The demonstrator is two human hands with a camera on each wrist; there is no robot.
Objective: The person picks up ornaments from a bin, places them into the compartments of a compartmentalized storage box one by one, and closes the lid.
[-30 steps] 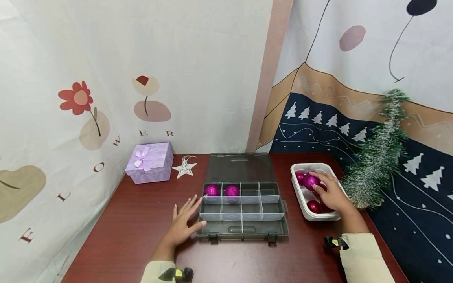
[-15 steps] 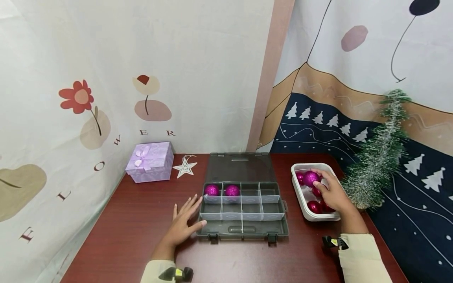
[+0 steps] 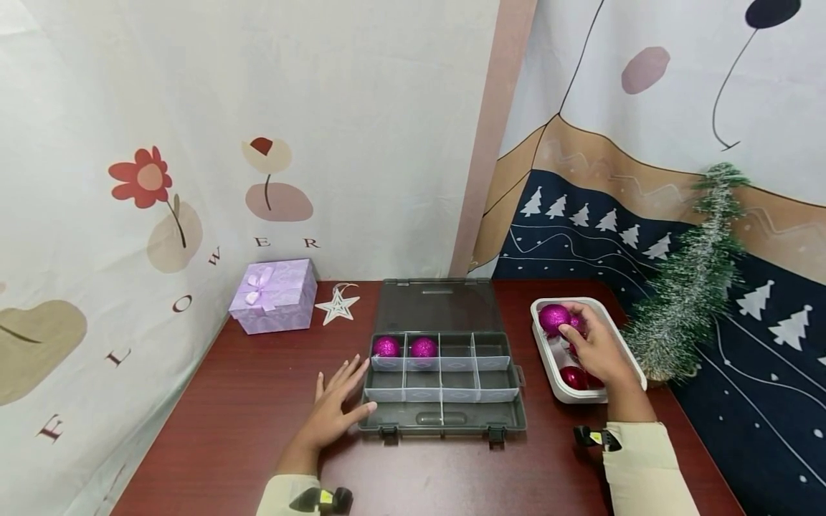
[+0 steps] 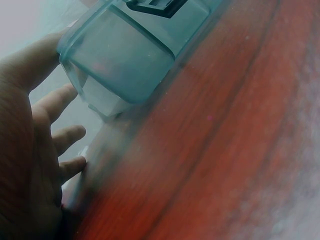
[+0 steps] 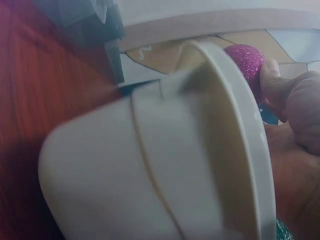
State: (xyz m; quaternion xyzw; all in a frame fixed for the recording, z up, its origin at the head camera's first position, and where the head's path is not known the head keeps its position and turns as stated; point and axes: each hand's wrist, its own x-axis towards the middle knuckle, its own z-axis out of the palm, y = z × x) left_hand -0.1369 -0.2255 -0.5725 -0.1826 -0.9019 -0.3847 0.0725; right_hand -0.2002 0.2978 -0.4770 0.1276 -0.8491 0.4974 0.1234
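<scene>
My right hand (image 3: 596,344) pinches a glittery magenta bauble (image 3: 553,319) above the far end of a white plastic tub (image 3: 548,362). Thumb and bauble (image 5: 246,61) also show over the tub's rim in the right wrist view. Inside the tub lie more baubles, among them a shiny red one (image 3: 573,378); the hand hides some. With fingers spread, my left hand (image 3: 332,412) rests against the left side of a grey divided organizer box (image 3: 442,416). Its lid lies back. Two glitter baubles, one (image 3: 386,347) in the far left compartment and another (image 3: 423,348) beside it, sit there.
A lilac gift box (image 3: 274,296) with a bow stands at the back left, beside a white star ornament (image 3: 338,307). A frosted green tinsel tree (image 3: 693,287) rises just right of the tub. Patterned cloth hangs behind the reddish-brown table (image 3: 226,430).
My right hand, at first reaching among the baubles in the tub, now has a glitter bauble raised and shifted left. My left hand stays put.
</scene>
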